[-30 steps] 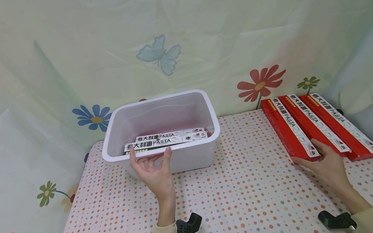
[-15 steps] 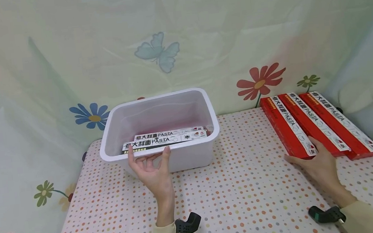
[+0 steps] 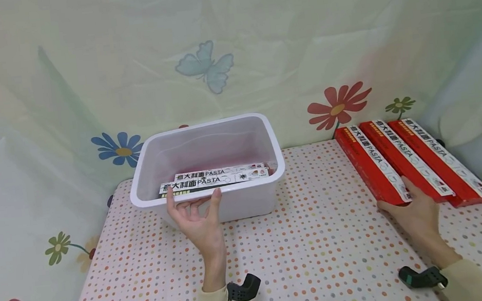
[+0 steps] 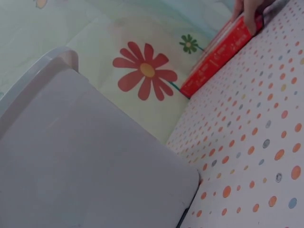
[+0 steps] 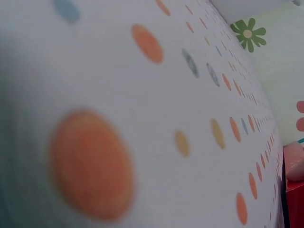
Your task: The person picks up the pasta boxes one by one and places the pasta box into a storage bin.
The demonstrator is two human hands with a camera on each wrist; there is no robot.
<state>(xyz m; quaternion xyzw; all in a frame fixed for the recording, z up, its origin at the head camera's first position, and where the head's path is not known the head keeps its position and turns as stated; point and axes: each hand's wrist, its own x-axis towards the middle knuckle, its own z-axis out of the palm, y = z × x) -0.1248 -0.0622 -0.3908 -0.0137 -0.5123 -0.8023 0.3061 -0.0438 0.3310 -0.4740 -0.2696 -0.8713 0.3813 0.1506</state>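
My left hand [image 3: 198,226] holds the front rim of a white plastic bin [image 3: 247,206], its thumb and one finger reaching up over the edge. Inside lie pasta boxes, a front one [image 3: 213,180] and another behind it, white label sides up. At the right, my right hand [image 3: 417,215] grips the near end of the leftmost red pasta box [image 3: 368,169], thumb on its left side, fingers on the other. The left wrist view shows the bin wall [image 4: 85,147] and, far off, the right hand [image 4: 251,12] on the box. The right wrist view catches only a fingertip [image 5: 295,164].
Two more red pasta boxes, a middle one [image 3: 405,160] and a right one [image 3: 440,161], lie side by side right of the gripped box. A dotted cloth [image 3: 321,240] covers the table. A flowered curtain [image 3: 266,59] hangs close behind the bin and boxes.
My right hand and wrist have shifted slightly left, the fingers closing round the leftmost box, which has moved slightly left. The left hand and bin have stayed in place.
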